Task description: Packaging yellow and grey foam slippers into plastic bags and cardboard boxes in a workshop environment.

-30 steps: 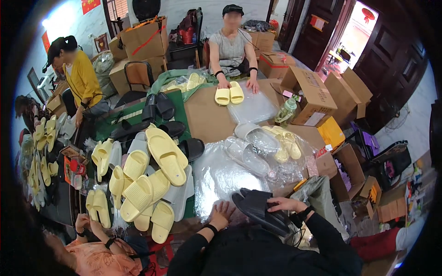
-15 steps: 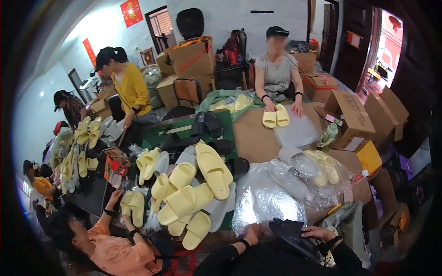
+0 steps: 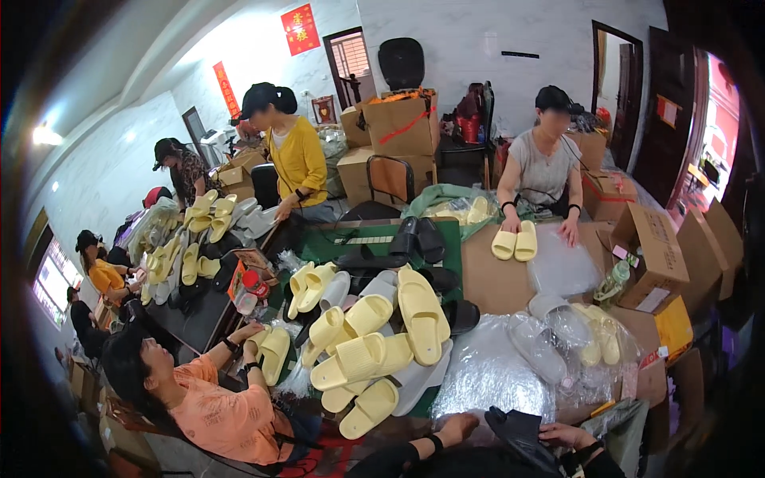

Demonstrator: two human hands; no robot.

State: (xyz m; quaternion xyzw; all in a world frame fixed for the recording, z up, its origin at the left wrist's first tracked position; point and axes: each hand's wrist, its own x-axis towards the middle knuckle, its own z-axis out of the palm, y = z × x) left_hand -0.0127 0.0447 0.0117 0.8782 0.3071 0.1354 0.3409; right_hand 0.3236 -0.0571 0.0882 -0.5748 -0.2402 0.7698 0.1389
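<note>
head: right hand on black slipper

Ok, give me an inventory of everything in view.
Black slide sandal: at least one, black, lower edge
Plastic sheeting: uncounted, clear, lower centre
Bagged slides: four, two grey, two yellow, right of sheeting
Slide heap: uncounted, yellow, grey, black, left of sheeting
Slide pair: one, yellow, beyond sheeting
Green mat: one, green, under heap
Bottle: one, green, right
Jar: at least one, red, left of heap
Cardboard boxes: several, brown, right and rear
Wall hangings: two, red, rear left
Co-workers: at least six, mixed clothing, left and rear
Left hand: one, black wristband, beside sheeting
Right hand: one, black wristband, on sandal
</note>
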